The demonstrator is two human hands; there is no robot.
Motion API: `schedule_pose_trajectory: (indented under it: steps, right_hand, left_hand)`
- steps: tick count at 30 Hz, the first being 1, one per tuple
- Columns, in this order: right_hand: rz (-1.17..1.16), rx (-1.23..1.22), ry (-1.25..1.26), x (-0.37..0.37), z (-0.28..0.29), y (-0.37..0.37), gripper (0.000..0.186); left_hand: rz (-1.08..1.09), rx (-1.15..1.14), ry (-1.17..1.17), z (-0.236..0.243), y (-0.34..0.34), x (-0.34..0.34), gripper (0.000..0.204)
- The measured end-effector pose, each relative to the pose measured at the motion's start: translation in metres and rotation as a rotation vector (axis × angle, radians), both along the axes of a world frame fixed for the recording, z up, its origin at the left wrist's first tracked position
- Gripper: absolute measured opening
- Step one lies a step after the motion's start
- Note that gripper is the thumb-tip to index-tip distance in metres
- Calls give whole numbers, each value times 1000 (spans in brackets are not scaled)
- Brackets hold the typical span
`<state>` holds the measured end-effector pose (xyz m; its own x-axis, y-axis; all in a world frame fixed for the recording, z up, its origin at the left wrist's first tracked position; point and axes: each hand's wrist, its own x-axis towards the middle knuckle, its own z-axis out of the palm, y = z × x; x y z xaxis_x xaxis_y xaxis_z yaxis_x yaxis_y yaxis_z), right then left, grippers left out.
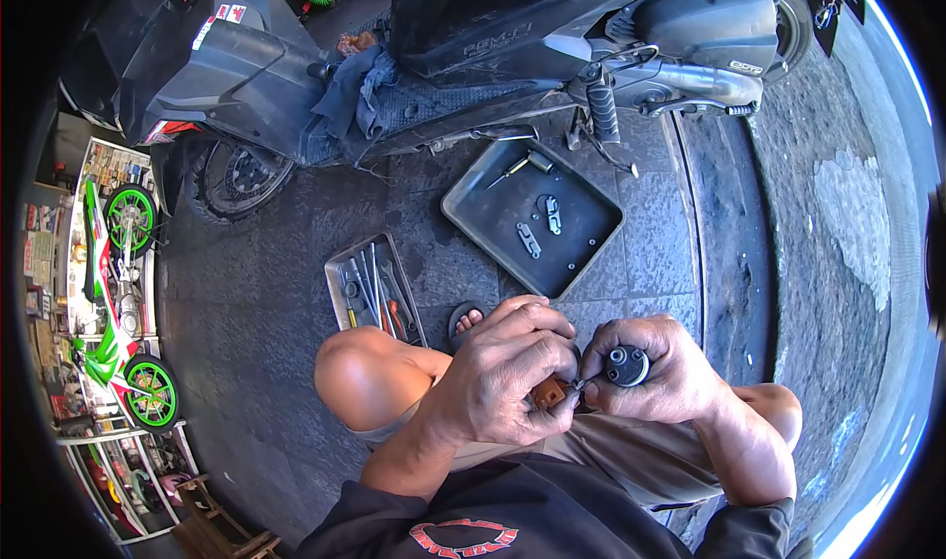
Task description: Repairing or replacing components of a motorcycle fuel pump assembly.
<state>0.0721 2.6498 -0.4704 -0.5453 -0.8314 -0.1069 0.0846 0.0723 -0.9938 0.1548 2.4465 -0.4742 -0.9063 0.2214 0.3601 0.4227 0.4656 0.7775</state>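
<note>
In front of my lap, my left hand (517, 367) is closed around a small orange-brown block (549, 393) that looks like a plastic connector. Just beside it, my right hand (660, 367) grips a round black cylindrical part (626, 366), whose end face carries a metal fitting and small holes. Both hands meet closely, with fingertips pinched near a small metallic piece (578, 385) between them. What that piece is stays too small to tell, and my fingers hide much of both held parts.
Ahead is a black tray (493, 226) holding a yellow-handled screwdriver (507, 172), a metal cylinder, two metal plates and small hardware. A tool tray (409, 327) lies left of it. A scooter (463, 105) stands beyond, a cloth (365, 91) on its footboard. A green-wheeled motorbike (120, 317) is far left.
</note>
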Motion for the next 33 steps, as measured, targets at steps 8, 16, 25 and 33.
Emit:
schedule_pose_trajectory:
  steps: [8,16,25,33]
  right_hand:
    - [59,-14,79,-4,0,3,23]
    - [94,16,75,-13,-1,16,44]
    - [20,-6,104,-10,-15,14,49]
    - [-57,71,184,-12,-7,7,43]
  left_hand:
    - [6,-53,123,1,1,-3,19]
    - [16,-69,129,4,1,-3,16]
    - [30,18,97,2,-5,-2,17]
    - [50,-27,116,-3,-10,2,18]
